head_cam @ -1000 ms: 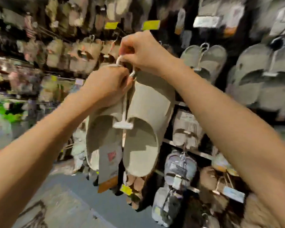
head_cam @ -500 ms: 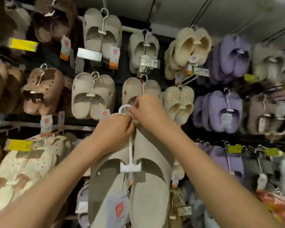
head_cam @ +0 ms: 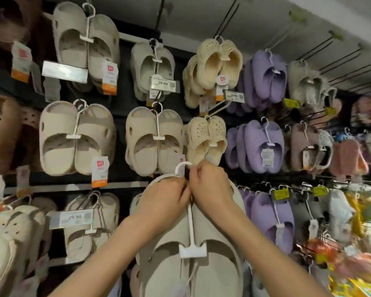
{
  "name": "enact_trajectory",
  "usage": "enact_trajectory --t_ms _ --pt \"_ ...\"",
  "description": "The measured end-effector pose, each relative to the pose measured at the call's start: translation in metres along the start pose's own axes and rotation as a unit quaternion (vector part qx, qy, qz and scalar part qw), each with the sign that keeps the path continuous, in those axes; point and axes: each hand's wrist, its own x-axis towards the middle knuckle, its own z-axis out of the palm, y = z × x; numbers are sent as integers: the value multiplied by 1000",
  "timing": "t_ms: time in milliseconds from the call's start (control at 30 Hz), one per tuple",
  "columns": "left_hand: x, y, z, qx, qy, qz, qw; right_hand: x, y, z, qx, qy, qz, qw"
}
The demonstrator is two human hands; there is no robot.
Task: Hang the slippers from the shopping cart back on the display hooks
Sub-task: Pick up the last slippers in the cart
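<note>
Pair you hold, beige slippers [head_cam: 212, 260]: smooth matt foam-like rubber, faint sheen on straps. Their hanger [head_cam: 190, 228]: white plastic, glossy, hard-looking. Above your hands, perforated cream clogs [head_cam: 208, 138]: same matt moulded look. To your right, purple slippers [head_cam: 263, 144]: soft cloth, plush, no shine. Grey pair [head_cam: 308, 82] top right: fluffy, furry trim. Price tag [head_cam: 162, 83]: glossy plastic sleeve. Swing label [head_cam: 100, 171]: matt card.
</note>
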Motion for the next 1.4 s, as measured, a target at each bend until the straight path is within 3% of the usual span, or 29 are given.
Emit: enact_trajectory --t_ms 133,333,467,600,867,1200,1400 --pt "26 -9 -5 -5 21 29 999 49 11 -3 65 55 -59 995" --pt "77 -40 -7 133 -75 -6 988 139 17 23 59 56 -106 991" --pt "114 -53 -18 183 -144 -48 971 190 22 35 115 43 -74 990" --pt "150 -67 -29 106 -135 -72 982 227 16 43 151 15 -54 987" --pt "201 -112 -29 114 -163 -138 970 285 7 84 201 -38 -10 979" --pt "256 -139 -44 235 -150 -133 951 348 -18 116 310 19 15 950" --pt "242 -157 -46 275 -173 -164 932 352 -35 138 312 -35 2 949"
